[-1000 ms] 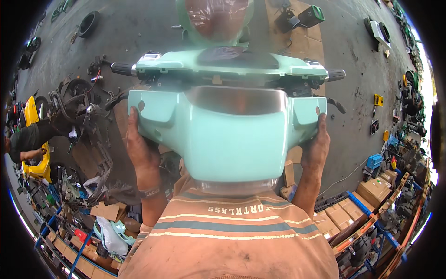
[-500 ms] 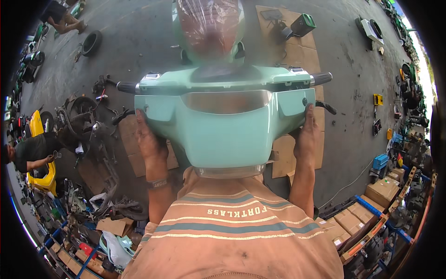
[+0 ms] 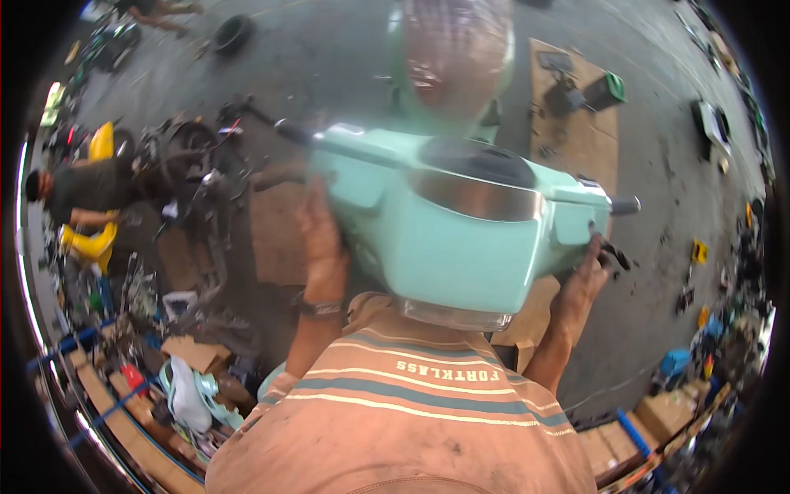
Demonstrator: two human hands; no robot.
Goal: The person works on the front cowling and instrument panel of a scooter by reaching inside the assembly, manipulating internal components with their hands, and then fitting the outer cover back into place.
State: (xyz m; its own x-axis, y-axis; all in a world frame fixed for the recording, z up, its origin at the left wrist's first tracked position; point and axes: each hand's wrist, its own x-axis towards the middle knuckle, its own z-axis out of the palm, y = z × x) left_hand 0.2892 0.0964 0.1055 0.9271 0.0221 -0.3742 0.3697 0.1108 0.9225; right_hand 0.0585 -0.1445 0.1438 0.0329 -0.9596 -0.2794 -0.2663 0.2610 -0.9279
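Note:
A mint-green scooter handlebar cover (image 3: 461,251) is right in front of my chest, tilted down to the right, with a clear lens along its near edge. My left hand (image 3: 321,239), blurred, is pressed against its left end below the black left grip (image 3: 294,132). At the right end, my right hand (image 3: 586,270) grips the cover's edge with the thumb up, next to a black lever (image 3: 615,253) and below the right grip (image 3: 625,204). Most of the fingers are hidden behind the cover. Beyond it is a scooter seat (image 3: 461,49) wrapped in clear plastic.
Flat cardboard (image 3: 613,140) with a green-and-black container (image 3: 607,90) lies ahead right. A stripped scooter frame (image 3: 197,181) stands at left, near a person (image 3: 90,185) and yellow panels (image 3: 89,243). Shelves with cardboard boxes (image 3: 666,412) flank me at lower right.
The handlebar cover has gone from level to tilted, its right end lower and its left end higher. Both hands have gone along with it. The whole view has shifted.

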